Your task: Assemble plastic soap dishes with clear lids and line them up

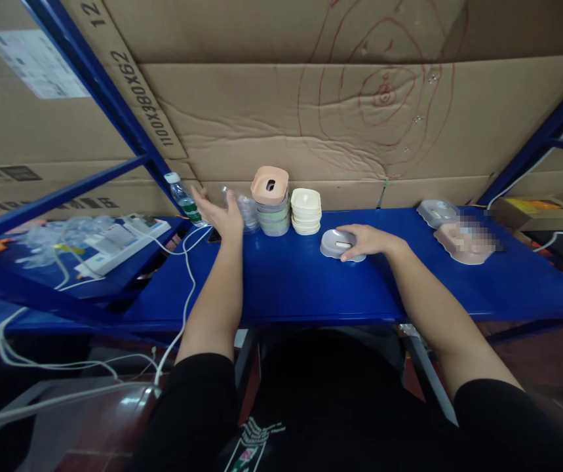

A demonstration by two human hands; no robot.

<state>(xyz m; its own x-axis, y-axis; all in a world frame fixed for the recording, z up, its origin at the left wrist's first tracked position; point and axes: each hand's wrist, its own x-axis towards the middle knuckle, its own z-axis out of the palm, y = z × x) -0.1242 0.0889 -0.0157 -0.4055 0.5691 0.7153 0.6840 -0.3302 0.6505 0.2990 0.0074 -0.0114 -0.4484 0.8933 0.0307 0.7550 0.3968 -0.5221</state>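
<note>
My right hand (367,240) has its thumb and fingers round the right side of a light grey rounded plastic piece (329,243) with a slot in its top. The piece is low over the blue table or resting on it; I cannot tell which. To the left, my left hand (222,215) is raised with fingers spread and nothing in it. Just beyond that hand are clear plastic pieces (248,214). Beside them stands a stack of grey and green plastic pieces (275,223), topped by a peach cover (261,187) with a hole. A cream stack (306,211) stands to its right.
A water bottle (183,198) stands by the blue frame post, with white cables (186,262) running nearby. At the right lie a grey piece (436,213) and a pinkish piece (463,246), partly blurred. Cardboard (261,98) walls the table's back. A power strip (124,248) lies left.
</note>
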